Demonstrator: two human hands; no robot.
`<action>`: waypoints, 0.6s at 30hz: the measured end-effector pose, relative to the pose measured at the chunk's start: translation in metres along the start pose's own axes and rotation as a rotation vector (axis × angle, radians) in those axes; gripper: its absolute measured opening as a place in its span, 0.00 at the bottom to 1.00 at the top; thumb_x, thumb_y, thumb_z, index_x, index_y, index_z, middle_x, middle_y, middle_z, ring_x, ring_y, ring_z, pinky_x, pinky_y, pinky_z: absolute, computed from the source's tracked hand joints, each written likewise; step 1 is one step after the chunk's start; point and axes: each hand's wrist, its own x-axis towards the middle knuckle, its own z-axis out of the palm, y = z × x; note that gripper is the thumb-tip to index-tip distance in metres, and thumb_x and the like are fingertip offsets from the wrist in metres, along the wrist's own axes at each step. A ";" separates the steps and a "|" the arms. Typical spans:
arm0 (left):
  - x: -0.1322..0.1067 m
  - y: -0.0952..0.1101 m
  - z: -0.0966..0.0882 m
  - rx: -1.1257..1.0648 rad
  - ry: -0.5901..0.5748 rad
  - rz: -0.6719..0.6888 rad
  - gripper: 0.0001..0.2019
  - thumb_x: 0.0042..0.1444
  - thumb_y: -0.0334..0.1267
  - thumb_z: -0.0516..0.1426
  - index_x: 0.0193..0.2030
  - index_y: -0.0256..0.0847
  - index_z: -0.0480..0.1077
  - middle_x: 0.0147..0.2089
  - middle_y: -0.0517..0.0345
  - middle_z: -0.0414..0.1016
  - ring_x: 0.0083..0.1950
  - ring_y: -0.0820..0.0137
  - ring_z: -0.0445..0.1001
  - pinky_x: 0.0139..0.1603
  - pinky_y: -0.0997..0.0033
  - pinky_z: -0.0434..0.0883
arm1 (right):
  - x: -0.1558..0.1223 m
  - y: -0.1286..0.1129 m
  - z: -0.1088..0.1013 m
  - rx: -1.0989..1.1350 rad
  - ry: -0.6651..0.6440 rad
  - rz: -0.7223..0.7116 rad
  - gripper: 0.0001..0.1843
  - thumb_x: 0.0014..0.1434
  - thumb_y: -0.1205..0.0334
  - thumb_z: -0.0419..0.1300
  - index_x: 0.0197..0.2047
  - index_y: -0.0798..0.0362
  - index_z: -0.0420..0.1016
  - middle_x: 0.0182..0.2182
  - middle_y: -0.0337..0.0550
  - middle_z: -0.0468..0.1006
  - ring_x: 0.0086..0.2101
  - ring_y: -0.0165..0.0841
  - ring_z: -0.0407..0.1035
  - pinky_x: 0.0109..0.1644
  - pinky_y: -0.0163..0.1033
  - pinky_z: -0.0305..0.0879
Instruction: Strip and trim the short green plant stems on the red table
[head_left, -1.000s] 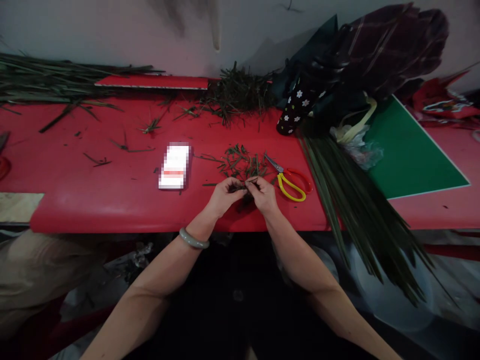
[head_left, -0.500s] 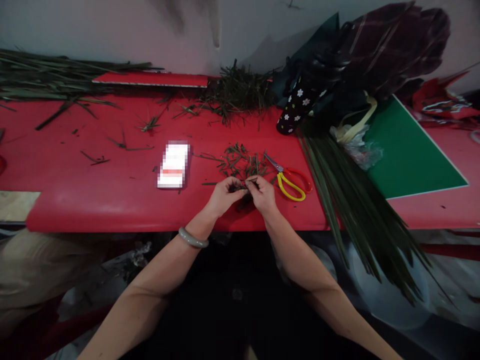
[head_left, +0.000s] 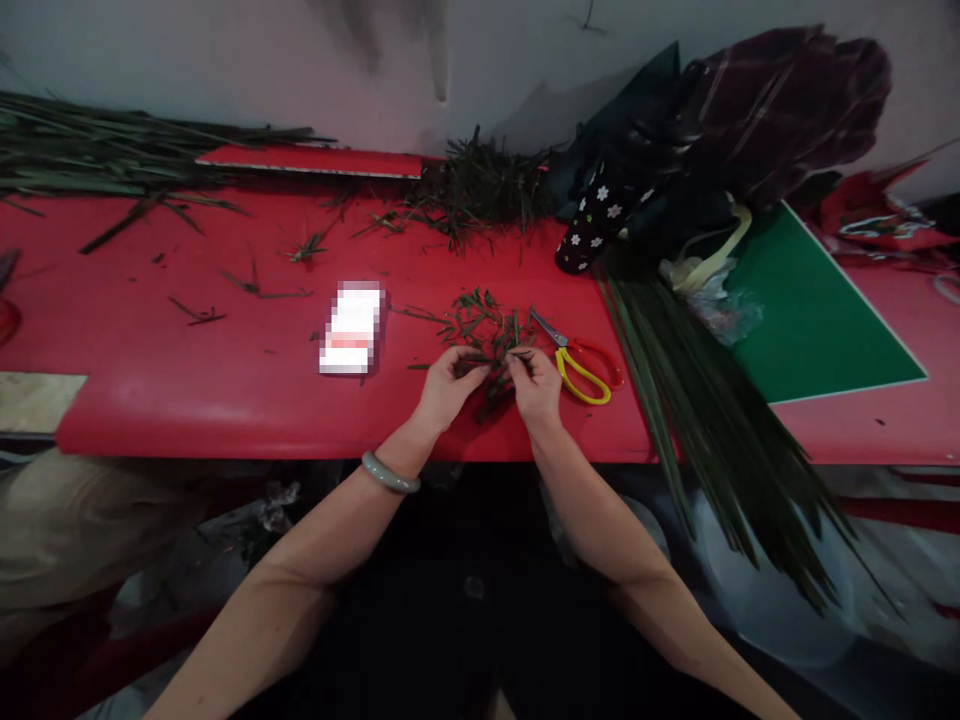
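My left hand [head_left: 446, 388] and my right hand [head_left: 538, 390] are close together near the table's front edge. Their thumbs and fingers pinch dark green leaf strips [head_left: 493, 398], which show between the hands and hang below them; the exact shape the strips make is too dark to tell. A grey bangle [head_left: 390, 473] circles my left wrist. Just beyond my fingers lies a scatter of short leaf clippings [head_left: 476, 318]. Scissors [head_left: 583, 388] with one yellow and one red handle loop rest right of my right hand, blades pointing away.
A phone [head_left: 351, 328] with a blurred screen lies left on the red table covering [head_left: 225, 400]. Long leaves [head_left: 697, 390] overhang the front edge at right, beside a green board [head_left: 832, 330]. Behind stand a flowered black bottle [head_left: 592, 225], a clippings heap [head_left: 491, 185] and a leaf bundle [head_left: 97, 150].
My hands have drawn slightly apart, and more of the leaf strips shows between and below them. The whole view has shifted a little.
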 end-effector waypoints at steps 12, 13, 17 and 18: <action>0.000 0.000 -0.002 -0.037 -0.023 -0.064 0.08 0.44 0.36 0.58 0.33 0.36 0.69 0.24 0.63 0.68 0.24 0.79 0.65 0.26 0.77 0.63 | -0.006 -0.007 0.000 -0.187 -0.086 -0.312 0.04 0.51 0.63 0.56 0.30 0.51 0.71 0.29 0.40 0.74 0.33 0.30 0.69 0.38 0.38 0.67; 0.001 0.000 -0.003 -0.045 -0.018 -0.068 0.09 0.43 0.36 0.58 0.32 0.36 0.69 0.24 0.63 0.68 0.24 0.79 0.65 0.26 0.77 0.63 | -0.006 -0.007 0.000 -0.191 -0.104 -0.339 0.03 0.51 0.64 0.56 0.30 0.51 0.71 0.29 0.40 0.74 0.33 0.30 0.69 0.39 0.38 0.67; 0.002 0.000 -0.005 -0.093 0.006 -0.090 0.09 0.43 0.37 0.59 0.31 0.35 0.69 0.23 0.63 0.68 0.23 0.79 0.65 0.24 0.78 0.61 | -0.008 -0.008 0.000 -0.216 -0.186 -0.397 0.06 0.53 0.65 0.54 0.32 0.50 0.72 0.31 0.41 0.75 0.36 0.31 0.69 0.41 0.39 0.67; 0.002 0.001 -0.005 -0.108 0.008 -0.099 0.09 0.43 0.37 0.59 0.32 0.35 0.69 0.23 0.63 0.68 0.22 0.79 0.65 0.24 0.78 0.61 | -0.008 -0.008 0.000 -0.227 -0.182 -0.385 0.06 0.53 0.65 0.54 0.33 0.50 0.72 0.32 0.41 0.75 0.36 0.31 0.69 0.41 0.39 0.67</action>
